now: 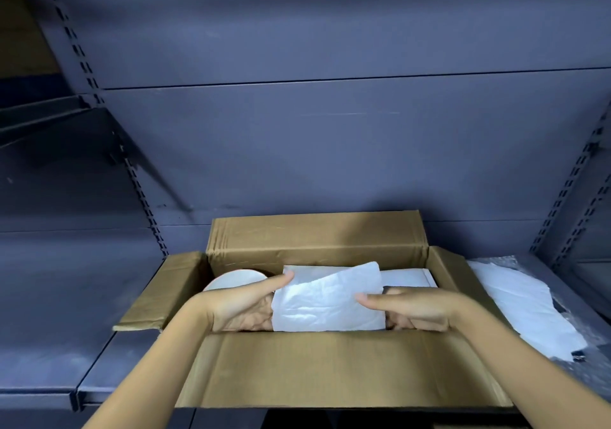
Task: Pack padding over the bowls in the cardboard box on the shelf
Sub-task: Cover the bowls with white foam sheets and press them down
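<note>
An open cardboard box (330,369) sits on the grey metal shelf with its flaps spread out. Both of my hands hold one white foam padding sheet (327,299) over the box's inside. My left hand (244,303) grips its left edge, thumb on top. My right hand (416,306) grips its right edge. A white bowl (234,279) shows at the box's back left, partly hidden by my left hand. Another white sheet (406,278) lies inside at the back right. What is under the held sheet is hidden.
More white foam sheets (515,299) and bubble wrap (588,326) lie on the shelf right of the box. The shelf's back panel (330,150) rises just behind the box. Slotted uprights (145,197) stand at both sides.
</note>
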Available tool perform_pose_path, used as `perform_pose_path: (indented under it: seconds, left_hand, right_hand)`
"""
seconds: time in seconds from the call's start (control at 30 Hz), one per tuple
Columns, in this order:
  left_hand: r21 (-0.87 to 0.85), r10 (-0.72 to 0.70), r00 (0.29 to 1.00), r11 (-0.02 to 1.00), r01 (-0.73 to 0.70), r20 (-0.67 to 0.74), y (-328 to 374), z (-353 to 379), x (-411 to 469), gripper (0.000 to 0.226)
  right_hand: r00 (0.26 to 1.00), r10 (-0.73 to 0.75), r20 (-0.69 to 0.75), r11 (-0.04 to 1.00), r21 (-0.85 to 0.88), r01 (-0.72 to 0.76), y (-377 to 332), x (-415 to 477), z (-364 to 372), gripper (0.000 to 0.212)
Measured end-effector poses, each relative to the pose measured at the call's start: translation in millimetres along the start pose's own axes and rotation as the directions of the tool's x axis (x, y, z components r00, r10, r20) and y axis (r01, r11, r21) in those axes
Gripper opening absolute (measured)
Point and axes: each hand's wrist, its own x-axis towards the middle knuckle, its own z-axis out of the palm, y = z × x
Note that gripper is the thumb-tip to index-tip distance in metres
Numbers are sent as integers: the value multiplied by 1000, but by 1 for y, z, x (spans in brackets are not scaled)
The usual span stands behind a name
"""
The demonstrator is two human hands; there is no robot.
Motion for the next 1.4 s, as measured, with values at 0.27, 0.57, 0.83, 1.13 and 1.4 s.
perform_pose_path:
  seconds: [0.27,0.57,0.83,1.13,1.4]
  left_hand:
    - [152,-133,988,978,143,-76,4,11,10,87]
    - [280,-298,950,908,312,-92,8,20,24,93]
    - [389,-308,936,852,350,-168,1,7,11,77]
    - [477,63,960,876,77,-271,0,8,7,24]
    - [597,235,812,785,165,-534,-9,7,31,19]
  right_hand:
    - [993,91,69,972,-221,-74,-14,-4,3,52]
    - [996,-86,16,914,-397,85,-20,-13,1,40]
    - [991,-111,-76,789,-613,41,-17,-13,3,41]
    - [855,-380,-352,795,-597,108,-14,10,-2,15]
    - [783,-385,-488,778,-628,-9,-5,42,2,25]
